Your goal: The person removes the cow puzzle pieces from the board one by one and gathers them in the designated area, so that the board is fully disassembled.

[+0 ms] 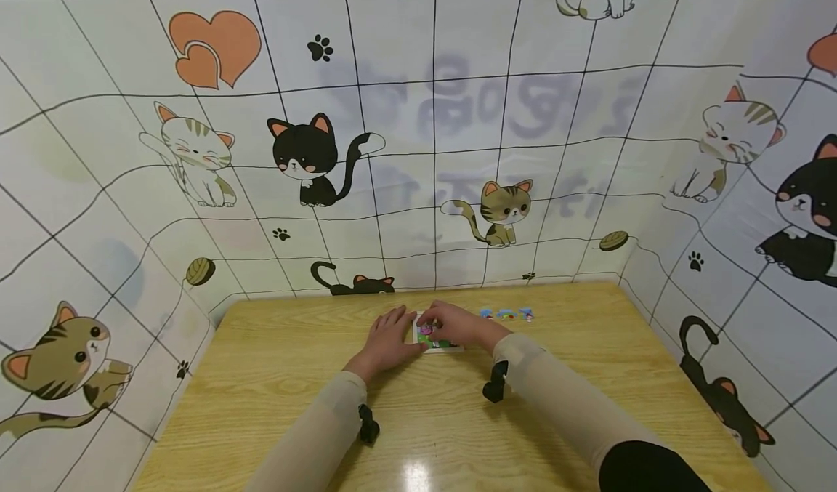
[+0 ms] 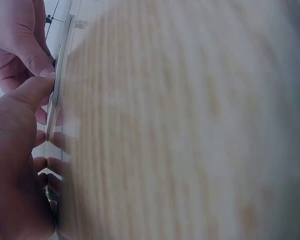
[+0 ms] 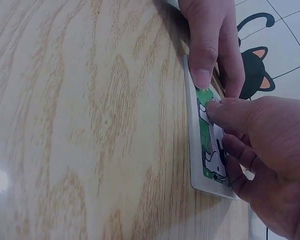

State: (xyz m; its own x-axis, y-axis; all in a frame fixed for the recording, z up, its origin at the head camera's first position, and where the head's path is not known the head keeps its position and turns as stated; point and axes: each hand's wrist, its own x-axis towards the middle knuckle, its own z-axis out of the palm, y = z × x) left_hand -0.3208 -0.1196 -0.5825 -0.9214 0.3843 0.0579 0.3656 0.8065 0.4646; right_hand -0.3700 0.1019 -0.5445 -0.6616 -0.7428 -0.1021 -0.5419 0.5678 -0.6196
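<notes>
A small white-framed picture board (image 1: 439, 349) lies on the table, its green and white picture (image 3: 206, 135) partly covered by hands. My left hand (image 1: 387, 341) lies flat at the board's left side, fingers extended, with its thumb touching the near left corner area. In the left wrist view the left thumb (image 2: 37, 90) meets the board's edge (image 2: 60, 75). My right hand (image 1: 458, 325) reaches over the board from the right, thumb and bent fingers touching the picture; in the right wrist view that hand (image 3: 270, 145) hides whatever may be between its fingertips.
Several small colourful pieces (image 1: 506, 315) lie in a row on the wooden table (image 1: 294, 376), right of the board near the back edge. A white wall covering (image 1: 405, 128) with cats and grid lines surrounds the table's back and sides.
</notes>
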